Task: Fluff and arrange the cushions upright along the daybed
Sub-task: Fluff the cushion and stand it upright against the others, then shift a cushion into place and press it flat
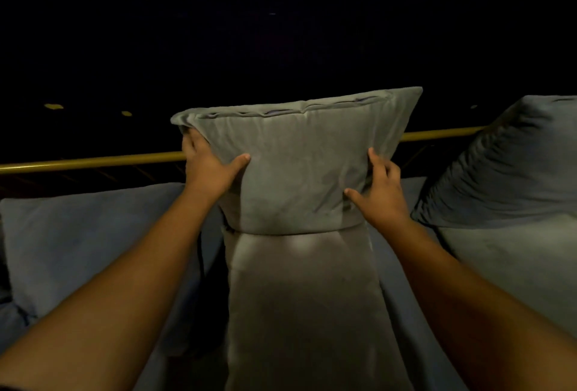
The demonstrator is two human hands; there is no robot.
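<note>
Both hands clamp the grey cushion (296,159) upright at centre, far against the brass rail (93,161): left hand (209,169) gripping its left edge, right hand (379,194) pressed on the right. Perched on a flat cushion (303,297), it may topple once released.

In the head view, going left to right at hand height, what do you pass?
Flat blue cushion → left hand → grey cushion → right hand → upright blue cushion.
</note>
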